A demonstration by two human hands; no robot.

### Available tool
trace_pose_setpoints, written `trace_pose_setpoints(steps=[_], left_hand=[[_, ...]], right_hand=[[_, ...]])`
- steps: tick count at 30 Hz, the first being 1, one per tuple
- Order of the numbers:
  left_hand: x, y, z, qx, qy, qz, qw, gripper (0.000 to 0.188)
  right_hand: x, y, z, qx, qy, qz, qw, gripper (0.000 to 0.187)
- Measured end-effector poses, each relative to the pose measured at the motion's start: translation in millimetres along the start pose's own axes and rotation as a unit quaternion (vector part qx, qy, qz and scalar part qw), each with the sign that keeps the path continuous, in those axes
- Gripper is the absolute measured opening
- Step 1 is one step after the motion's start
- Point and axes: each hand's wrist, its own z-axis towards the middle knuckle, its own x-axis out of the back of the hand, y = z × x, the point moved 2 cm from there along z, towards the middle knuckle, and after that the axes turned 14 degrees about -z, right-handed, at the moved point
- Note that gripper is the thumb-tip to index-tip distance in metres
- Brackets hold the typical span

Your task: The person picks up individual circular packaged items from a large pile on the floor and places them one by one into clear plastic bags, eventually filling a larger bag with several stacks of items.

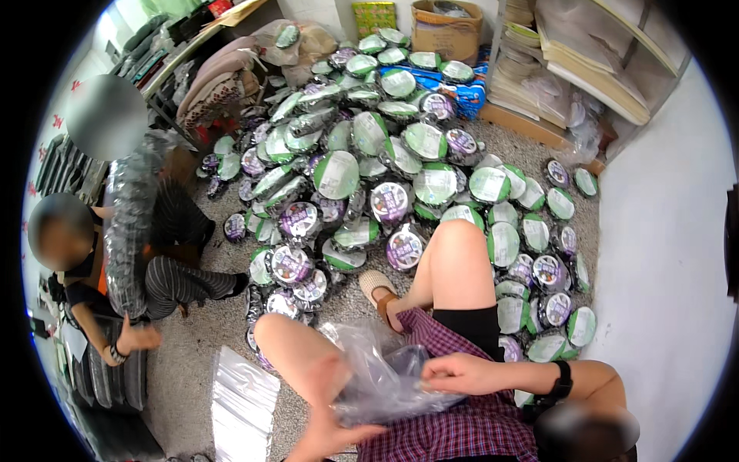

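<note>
Across my lap lies a loose clear plastic bag (377, 385), crumpled over purple plaid cloth (454, 431). My right hand (458, 375), with a black band on its wrist, pinches the bag's right side between thumb and fingers. Smeared by motion, my left hand (335, 423) is by the bag's left edge, thumb and fingers spread wide, holding nothing I can see. On the floor to its left lies a stack of flat, shiny clear bags (242, 408). Beyond my knees spreads a large heap of round plastic-wrapped packs (435, 185), with green-and-white or purple faces and dark rims.
On the left, a co-worker's hand (137, 339) is at the foot of a tall column of stacked dark round pieces (129, 239). A cardboard box (446, 32) and blue sheeting (469, 96) sit behind the heap. Shelves (593, 77) and a white wall (662, 231) bound the right.
</note>
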Motion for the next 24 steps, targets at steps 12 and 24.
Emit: trace_pose_setpoints(steps=[12,24], left_hand=[[-137,16,42,-0.217,-0.318,0.26,0.885,0.025],[-157,22,71,0.538,-0.33,-0.094,0.77,0.016]], right_hand=[[22,2,-41,0.129,0.078,0.088,0.985,0.021],[209,123,-129,0.115,0.471,0.194,0.853,0.036]])
